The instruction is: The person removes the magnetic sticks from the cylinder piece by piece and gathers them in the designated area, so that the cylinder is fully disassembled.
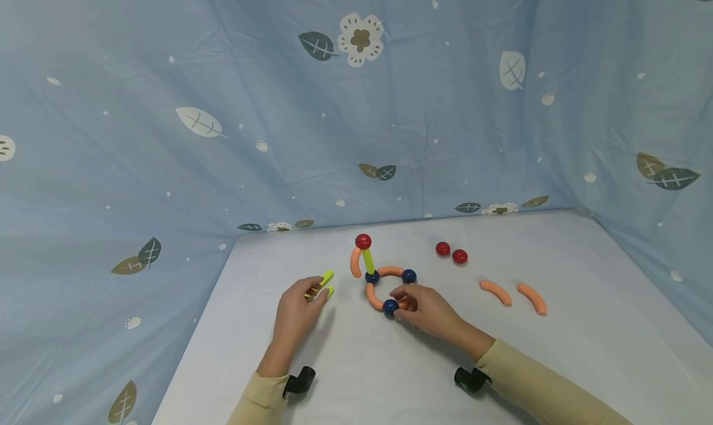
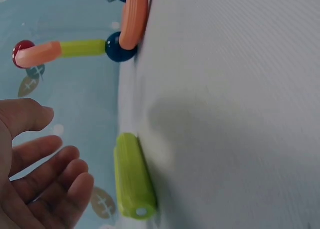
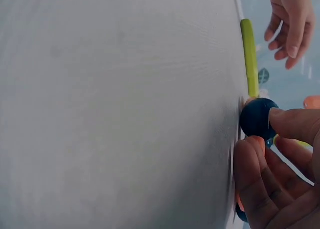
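My right hand (image 1: 427, 312) grips a curved orange magnetic stick (image 1: 403, 304) at the near side of a ring, its thumb against a dark blue ball (image 3: 259, 120). Fingers partly hide that stick. The ring joins three blue balls with curved orange sticks (image 1: 374, 296). From its back-left ball (image 1: 372, 277) rises a straight green stick (image 1: 368, 261), topped by a red ball (image 1: 363, 242). Another curved orange stick (image 1: 356, 262) hangs from this red ball. My left hand (image 1: 298, 310), fingers loosely bent and apart, hovers beside loose green sticks (image 2: 134, 176) without holding them.
Two red balls (image 1: 442, 248) lie at the back right of the white table (image 1: 356, 375). Two loose curved orange sticks (image 1: 496, 292) are farther right. A blue patterned curtain (image 1: 312, 134) stands behind the table and along its sides.
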A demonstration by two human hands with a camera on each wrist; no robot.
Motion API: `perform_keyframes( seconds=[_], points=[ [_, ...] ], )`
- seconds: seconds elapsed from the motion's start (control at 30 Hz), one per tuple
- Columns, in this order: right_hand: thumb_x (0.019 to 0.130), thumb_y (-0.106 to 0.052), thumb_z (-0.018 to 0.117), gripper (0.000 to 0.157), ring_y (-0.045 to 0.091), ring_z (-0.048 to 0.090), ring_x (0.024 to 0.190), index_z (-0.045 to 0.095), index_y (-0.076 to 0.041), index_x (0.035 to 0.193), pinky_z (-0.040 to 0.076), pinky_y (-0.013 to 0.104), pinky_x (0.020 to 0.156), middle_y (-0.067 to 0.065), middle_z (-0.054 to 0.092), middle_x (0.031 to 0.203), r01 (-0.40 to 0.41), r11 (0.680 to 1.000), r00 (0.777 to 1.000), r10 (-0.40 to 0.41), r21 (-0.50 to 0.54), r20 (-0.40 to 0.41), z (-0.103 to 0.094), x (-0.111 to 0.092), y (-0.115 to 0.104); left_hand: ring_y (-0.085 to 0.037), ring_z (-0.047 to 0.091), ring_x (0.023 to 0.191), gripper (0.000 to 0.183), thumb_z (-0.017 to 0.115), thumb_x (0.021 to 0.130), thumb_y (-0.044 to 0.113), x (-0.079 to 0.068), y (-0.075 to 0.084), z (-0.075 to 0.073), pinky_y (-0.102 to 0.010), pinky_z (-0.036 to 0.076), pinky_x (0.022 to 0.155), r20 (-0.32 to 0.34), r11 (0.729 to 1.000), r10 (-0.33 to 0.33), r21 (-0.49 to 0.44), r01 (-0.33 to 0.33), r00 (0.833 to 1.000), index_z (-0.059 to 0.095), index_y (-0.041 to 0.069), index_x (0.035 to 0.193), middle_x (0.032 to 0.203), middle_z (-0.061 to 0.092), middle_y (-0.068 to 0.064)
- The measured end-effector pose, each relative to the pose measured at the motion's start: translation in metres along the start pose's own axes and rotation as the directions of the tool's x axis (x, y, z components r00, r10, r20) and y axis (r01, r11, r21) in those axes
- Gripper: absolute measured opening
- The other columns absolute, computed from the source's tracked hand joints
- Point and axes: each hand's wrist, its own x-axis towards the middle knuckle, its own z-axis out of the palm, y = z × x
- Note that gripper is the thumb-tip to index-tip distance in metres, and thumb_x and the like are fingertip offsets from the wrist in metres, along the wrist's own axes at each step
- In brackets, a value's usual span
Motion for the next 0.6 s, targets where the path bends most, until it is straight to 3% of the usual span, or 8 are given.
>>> perform_keyframes(
  seconds=[0.17, 0.27, 0.6],
  points=[
    [0.089, -0.018, 0.081, 0.034, 0.009, 0.058, 0.074, 0.07, -0.016, 0.121, 0.053, 0.024, 0.059, -0.007, 0.067, 0.098, -0.029, 0.999, 0.999, 0.029, 0.016, -0.031, -0.006, 0.001, -0.002, -0.023, 0.068, 0.093, 0.032, 0.077, 0.091, 0.017, 0.002, 0.006, 0.002, -0.039, 0.059, 0.081, -0.003, 0.999, 0.007, -0.041, -0.007, 1.0, 0.073, 0.006, 0.121, 0.103, 0.073, -0.007],
    [0.09, -0.016, 0.079, 0.032, 0.011, 0.058, 0.071, 0.07, -0.013, 0.121, 0.052, 0.026, 0.056, -0.005, 0.067, 0.094, -0.007, 0.999, 0.999, 0.009, 0.041, -0.052, -0.011, 0.005, -0.003, -0.023, 0.068, 0.094, 0.032, 0.077, 0.092, 0.018, 0.004, 0.009, 0.003, -0.039, 0.059, 0.082, -0.007, 0.998, 0.019, -0.056, -0.019, 1.0, 0.072, 0.006, 0.121, 0.103, 0.072, -0.006],
    [0.093, -0.017, 0.076, 0.036, 0.014, 0.064, 0.09, 0.067, -0.012, 0.127, 0.056, 0.027, 0.073, 0.005, 0.07, 0.119, 0.034, 0.996, 0.994, -0.025, 0.084, -0.108, -0.028, 0.028, -0.014, -0.021, 0.069, 0.097, 0.035, 0.074, 0.095, 0.022, 0.012, 0.017, 0.007, -0.04, 0.06, 0.083, -0.038, 0.996, 0.071, -0.056, -0.073, 0.997, 0.07, 0.009, 0.127, 0.116, 0.069, -0.006]
  ],
)
